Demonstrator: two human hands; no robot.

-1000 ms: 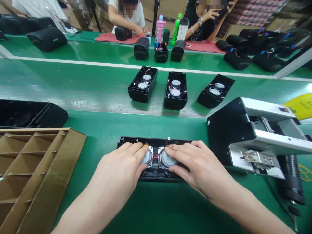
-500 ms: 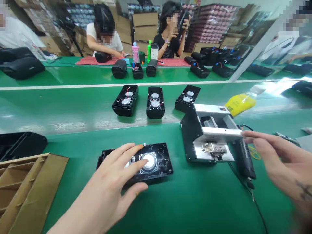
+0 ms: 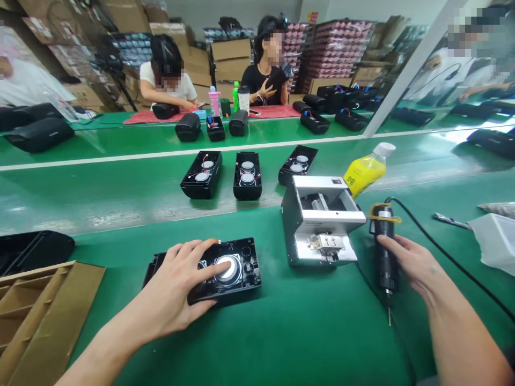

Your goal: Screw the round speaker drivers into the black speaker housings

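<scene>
Work position: the open speaker housing (image 3: 237,289) lies on the green surface (image 3: 306,327), just short of its far edge, left of the black-and-silver machine (image 3: 322,216) and apart from it. Left hand (image 3: 177,281): spread palm-down over the housing's left part, not closed round it; the thumb lies along the near side and one fingertip rests on the right-hand speaker unit (image 3: 230,276). Right hand (image 3: 414,266): gripping the electric screwdriver (image 3: 386,262) by its body, right of the machine, bit (image 3: 389,315) pointing down. From where I stand, the fingers behind the body are hidden.

Recommended practice, in my judgement: brace the housing by its rim and walls rather than by the speaker unit, since pressure on its face may do harm. Keep the far fingertip off the small white connector (image 3: 219,241) to avoid trapping it. Hold the screwdriver firmly, bit clear of the surface, with the cable (image 3: 481,290) trailing outward, free of the wrist.
</scene>
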